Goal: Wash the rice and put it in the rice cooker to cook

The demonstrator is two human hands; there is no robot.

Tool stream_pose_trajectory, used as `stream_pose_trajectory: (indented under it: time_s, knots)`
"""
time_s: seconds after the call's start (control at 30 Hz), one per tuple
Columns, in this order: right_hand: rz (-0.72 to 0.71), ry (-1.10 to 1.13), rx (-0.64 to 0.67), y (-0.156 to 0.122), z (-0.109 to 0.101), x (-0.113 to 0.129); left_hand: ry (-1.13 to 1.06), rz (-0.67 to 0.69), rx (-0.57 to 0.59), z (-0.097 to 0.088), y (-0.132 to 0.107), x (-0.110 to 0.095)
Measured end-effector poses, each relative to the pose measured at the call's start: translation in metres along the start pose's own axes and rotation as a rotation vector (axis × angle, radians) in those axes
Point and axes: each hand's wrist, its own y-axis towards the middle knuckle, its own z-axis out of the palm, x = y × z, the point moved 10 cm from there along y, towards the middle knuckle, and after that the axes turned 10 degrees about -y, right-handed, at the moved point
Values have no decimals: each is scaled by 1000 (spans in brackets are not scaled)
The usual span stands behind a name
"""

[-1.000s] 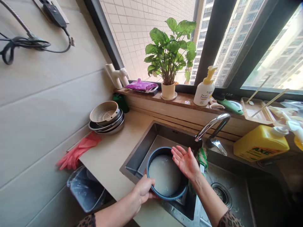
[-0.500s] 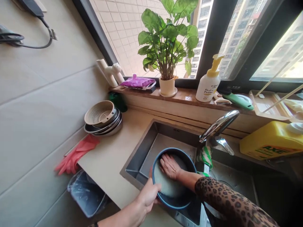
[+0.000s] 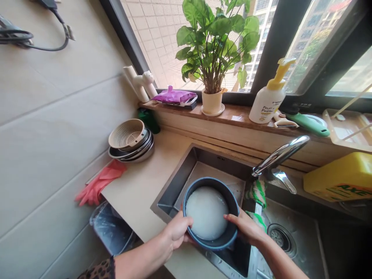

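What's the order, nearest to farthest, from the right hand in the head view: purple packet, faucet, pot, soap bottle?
From the right hand:
1. Pot, held at its right side.
2. Faucet, ahead and right.
3. Soap bottle, on the sill behind.
4. Purple packet, same sill, farther left.

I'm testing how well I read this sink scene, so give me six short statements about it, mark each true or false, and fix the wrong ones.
1. The left grip holds the blue-rimmed pot. True.
2. The right grip hangs free of the pot. False: the right grip holds the pot's opposite side.
3. The potted plant stands on the window sill. True.
4. The red gloves lie on the window sill. False: the red gloves lie at the counter's edge, near the wall.
5. The colander tops the stack of bowls. True.
6. The tap is running. False: no stream shows below the tap.
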Motion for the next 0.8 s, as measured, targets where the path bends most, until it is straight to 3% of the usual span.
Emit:
stream_pose_trajectory:
  time_s: [0.07,0.17,0.3,0.4,0.57,0.8]
  knots:
    - [128,193,102,-4,27,-15,98,-4,29,-5,-3,-6]
    - [176,373,112,-9,42,-8,324,86,71,-19,-9,-29]
    - [219,476,154,-17,45,5,617,613,133,-28,-27,-92]
    - [286,522,185,-27,48,6,660,870,222,-20,-44,-111]
    - [400,575,217,-50,61,8,580,907,277,-2,-55,-111]
    - [338,656,427,-68,83,23,514,842,225,-3,-63,-119]
